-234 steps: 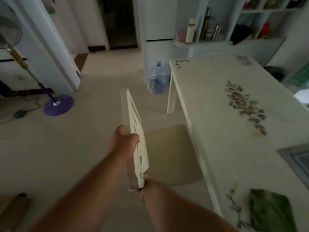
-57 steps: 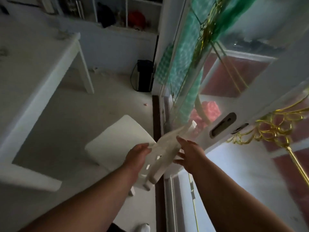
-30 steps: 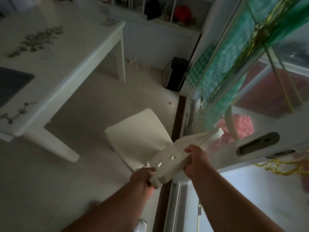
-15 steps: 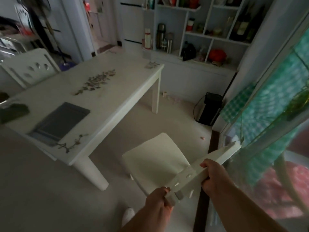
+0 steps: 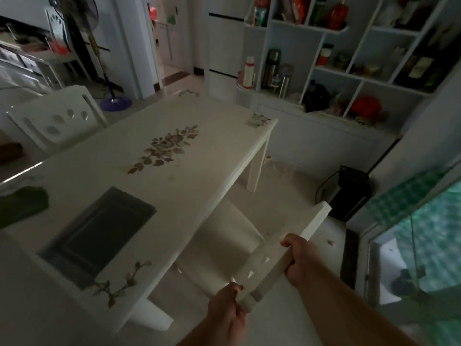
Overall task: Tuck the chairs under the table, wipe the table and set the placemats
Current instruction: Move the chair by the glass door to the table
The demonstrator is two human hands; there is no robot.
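Both hands, left (image 5: 228, 307) and right (image 5: 300, 264), clench the chair (image 5: 282, 255) backrest at five o'clock. Pushed crooked, it could strike the worktop (image 5: 199, 156) edge (seat half under).

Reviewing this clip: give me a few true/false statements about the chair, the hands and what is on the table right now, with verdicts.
1. Both hands grip the backrest of the near chair. True: left hand, right hand.
2. The near chair's seat is partly under the table. True.
3. The dark placemat lies on the floor. False: it lies on the tabletop.
4. The green cloth hangs over the far chair. False: it lies on the table near its left end.
5. A second chair stands at the table's far side. True.
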